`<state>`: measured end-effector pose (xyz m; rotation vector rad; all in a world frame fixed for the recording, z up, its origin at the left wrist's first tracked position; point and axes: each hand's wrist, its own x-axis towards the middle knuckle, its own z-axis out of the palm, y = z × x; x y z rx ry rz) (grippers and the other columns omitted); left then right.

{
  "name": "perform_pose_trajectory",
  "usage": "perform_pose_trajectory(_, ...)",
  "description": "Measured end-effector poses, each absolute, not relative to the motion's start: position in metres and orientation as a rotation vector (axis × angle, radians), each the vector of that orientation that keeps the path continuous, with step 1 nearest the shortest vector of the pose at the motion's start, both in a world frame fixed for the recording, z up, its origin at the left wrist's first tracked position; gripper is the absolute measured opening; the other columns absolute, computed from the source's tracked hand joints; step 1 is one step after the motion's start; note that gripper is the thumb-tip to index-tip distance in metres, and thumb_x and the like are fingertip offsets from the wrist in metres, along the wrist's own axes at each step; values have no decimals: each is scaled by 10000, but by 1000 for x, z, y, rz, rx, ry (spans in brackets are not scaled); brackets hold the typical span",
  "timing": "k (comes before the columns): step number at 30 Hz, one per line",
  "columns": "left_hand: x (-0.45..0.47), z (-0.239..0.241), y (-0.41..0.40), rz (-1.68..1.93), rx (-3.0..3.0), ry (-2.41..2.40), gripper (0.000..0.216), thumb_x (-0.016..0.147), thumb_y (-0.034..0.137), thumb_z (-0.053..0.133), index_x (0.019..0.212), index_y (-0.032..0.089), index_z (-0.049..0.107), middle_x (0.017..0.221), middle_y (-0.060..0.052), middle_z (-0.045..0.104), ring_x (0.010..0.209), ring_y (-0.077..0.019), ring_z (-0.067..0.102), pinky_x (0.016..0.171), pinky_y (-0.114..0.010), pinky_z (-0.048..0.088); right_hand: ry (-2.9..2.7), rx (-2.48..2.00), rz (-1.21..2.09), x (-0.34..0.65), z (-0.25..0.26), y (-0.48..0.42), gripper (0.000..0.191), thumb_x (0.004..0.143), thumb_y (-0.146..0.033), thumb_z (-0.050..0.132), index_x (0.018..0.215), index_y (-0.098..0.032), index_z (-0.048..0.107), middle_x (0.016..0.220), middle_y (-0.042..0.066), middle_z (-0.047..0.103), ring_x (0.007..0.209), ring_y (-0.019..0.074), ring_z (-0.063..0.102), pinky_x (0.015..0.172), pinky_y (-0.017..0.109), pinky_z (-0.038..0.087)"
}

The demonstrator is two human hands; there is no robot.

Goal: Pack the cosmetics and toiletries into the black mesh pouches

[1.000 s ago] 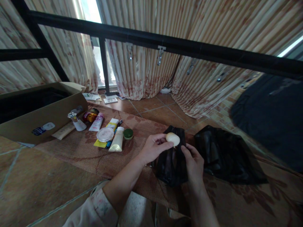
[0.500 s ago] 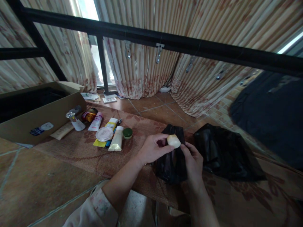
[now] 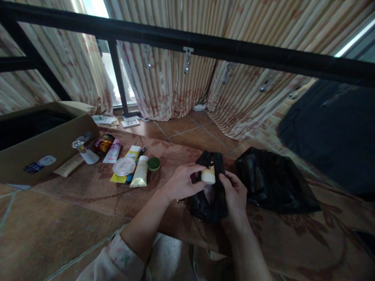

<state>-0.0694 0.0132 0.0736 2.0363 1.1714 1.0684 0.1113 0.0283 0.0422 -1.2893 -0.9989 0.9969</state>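
Note:
My left hand pinches a small cream-coloured round jar and holds it at the open mouth of a small black pouch that lies on the woven mat. Gripping the pouch's right edge is my right hand, its fingers curled round the fabric and its thumb close to the jar. The jar is partly inside the pouch opening. A second, larger black mesh bag lies just to the right of the pouch.
Several toiletries lie in a row at the left of the mat: cream tubes, a clear lid, a green cap, a spray bottle. A cardboard box stands far left. Curtains and a black metal frame rise behind.
My left hand has lowered the cream jar from above the pouch into its open mouth. My right hand stays on the pouch's edge. The view has shifted slightly.

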Motion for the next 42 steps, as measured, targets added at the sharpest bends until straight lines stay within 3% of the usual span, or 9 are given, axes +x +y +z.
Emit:
perform_pose_trajectory(20,-92,80,13,876,1924,1110,336,751,200,623,1082,185,679,903,-22,702,812,-167,627,742,-251,465,-1006,-1283,958,116,45,29,299,679,-388,709,885,-170,712,801,21,712,705,165,628,663,282,476)
perform_pose_trajectory(31,-90,76,14,888,1934,1095,383,858,341,573,1210,200,621,1039,-41,677,888,-169,621,819,-275,463,-992,-1259,991,114,46,28,299,680,-380,717,893,-171,707,804,17,703,704,158,618,664,276,480)
perform_pose_trajectory(36,-89,73,16,1013,1828,1208,455,916,388,471,1340,228,511,913,-24,670,746,-142,601,713,-254,466,-972,-1274,1000,112,49,27,325,675,-393,716,903,-163,706,797,22,702,687,161,609,653,281,479)
perform_pose_trajectory(42,-98,52,31,979,1771,1630,360,843,258,515,1184,178,600,1009,-80,693,917,-208,642,843,-310,466,-973,-1290,1000,112,49,27,330,667,-409,723,893,-168,712,785,20,703,680,166,608,652,287,476)
